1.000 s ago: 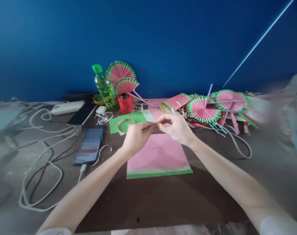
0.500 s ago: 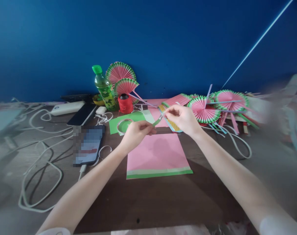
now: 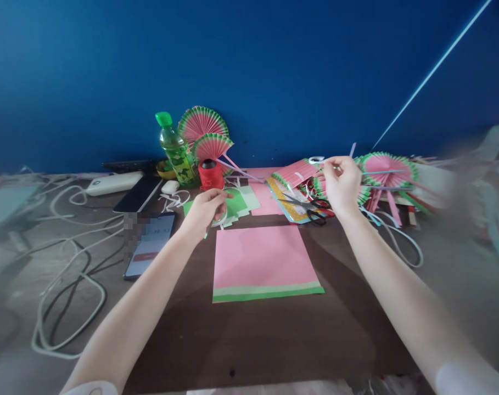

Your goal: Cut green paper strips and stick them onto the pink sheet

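A pink paper sheet (image 3: 263,255) with a pale and a green band along its near edge lies flat before me. My left hand (image 3: 206,207) is curled just beyond its far left corner, over a tape ring (image 3: 221,218) and green paper (image 3: 237,202). A thin green strip (image 3: 207,232) pokes out below its fingers. My right hand (image 3: 342,181) is raised over the pile of folded pink-and-green fans (image 3: 387,167), pinching a thin white curled strip (image 3: 315,160). Black scissors (image 3: 310,206) lie between the hands.
A green-capped bottle (image 3: 173,145), a red thread spool (image 3: 211,174) and two upright fans (image 3: 203,131) stand at the blue wall. A phone (image 3: 150,244) on a cable, a power bank (image 3: 113,182) and looping white cables (image 3: 68,285) cover the left.
The hands, joined above the pink sheet, have drawn apart. My right hand rose to the right with the white strip; my left drew back to the tape ring. The scissors now show.
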### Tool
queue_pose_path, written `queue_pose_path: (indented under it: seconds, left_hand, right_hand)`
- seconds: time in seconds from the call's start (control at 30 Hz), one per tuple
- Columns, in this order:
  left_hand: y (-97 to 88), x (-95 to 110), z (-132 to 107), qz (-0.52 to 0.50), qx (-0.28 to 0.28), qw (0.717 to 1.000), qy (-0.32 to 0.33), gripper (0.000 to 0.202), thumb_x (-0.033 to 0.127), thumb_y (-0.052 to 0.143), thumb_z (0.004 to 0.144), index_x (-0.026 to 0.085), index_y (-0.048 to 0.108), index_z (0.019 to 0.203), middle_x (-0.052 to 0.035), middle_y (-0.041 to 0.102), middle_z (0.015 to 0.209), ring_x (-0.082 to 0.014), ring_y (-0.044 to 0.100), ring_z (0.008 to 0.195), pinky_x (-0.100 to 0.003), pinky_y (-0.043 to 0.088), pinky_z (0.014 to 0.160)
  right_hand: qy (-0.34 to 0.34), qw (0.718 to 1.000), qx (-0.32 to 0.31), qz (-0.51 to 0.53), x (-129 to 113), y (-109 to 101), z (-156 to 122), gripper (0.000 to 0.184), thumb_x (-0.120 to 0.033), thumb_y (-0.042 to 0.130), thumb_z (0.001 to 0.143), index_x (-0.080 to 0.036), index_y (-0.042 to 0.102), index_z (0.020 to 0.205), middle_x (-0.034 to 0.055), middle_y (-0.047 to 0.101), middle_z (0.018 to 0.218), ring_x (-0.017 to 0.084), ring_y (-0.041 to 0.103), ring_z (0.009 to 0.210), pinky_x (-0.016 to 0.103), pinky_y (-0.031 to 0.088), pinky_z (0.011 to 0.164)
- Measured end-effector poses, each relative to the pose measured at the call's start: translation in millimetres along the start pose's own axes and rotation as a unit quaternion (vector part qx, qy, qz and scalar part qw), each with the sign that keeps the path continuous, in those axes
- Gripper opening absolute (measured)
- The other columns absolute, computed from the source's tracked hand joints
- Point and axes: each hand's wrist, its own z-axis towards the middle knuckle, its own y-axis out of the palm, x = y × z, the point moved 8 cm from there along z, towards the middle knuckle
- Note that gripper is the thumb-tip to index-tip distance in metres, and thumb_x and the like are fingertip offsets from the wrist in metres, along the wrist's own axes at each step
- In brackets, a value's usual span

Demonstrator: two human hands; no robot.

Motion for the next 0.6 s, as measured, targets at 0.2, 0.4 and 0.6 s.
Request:
queue_pose_path:
  seconds: [0.2,0.4,0.6]
  left_hand:
    - [-4.8,0,3,-0.052,0.018,0.998,0.000,0.009,0.012,0.050,0.068,0.010,0.058,0.072,0.0025,0.048,0.052,-0.0030,0.038,0.038,-0.016,0.027,0.036]
    - [1.7,1,-1,-0.064,-0.018,0.998,-0.018,0.023,0.012,0.051,0.072,0.011,0.061,0.093,0.0013,0.054,0.059,-0.0040,0.045,0.039,-0.016,0.033,0.038]
    - [15.7,-11,-5,-0.091,-0.075,0.990,-0.079,0.030,0.014,0.049,0.078,0.016,0.057,0.107,-0.0048,0.067,0.075,-0.0106,0.061,0.054,-0.020,0.046,0.052]
  right_hand:
    - [-0.056,0.978,-0.196,-0.049,-13,53,-30,0.012,-0.017,0.048,0.076,-0.018,0.060,0.076,0.0058,0.067,0.078,0.018,0.063,0.074,0.032,0.047,0.072]
    - [-0.084,0.934,-0.312,-0.152,-5,79,-48,0.022,-0.006,0.044,0.069,-0.018,0.060,0.060,0.0066,0.065,0.078,0.020,0.061,0.078,0.031,0.044,0.075]
    - [-0.067,0.967,-0.205,-0.135,-12,58,-34,0.007,-0.018,0.053,0.073,-0.018,0.059,0.071,0.0088,0.060,0.087,0.026,0.055,0.100,0.036,0.043,0.080]
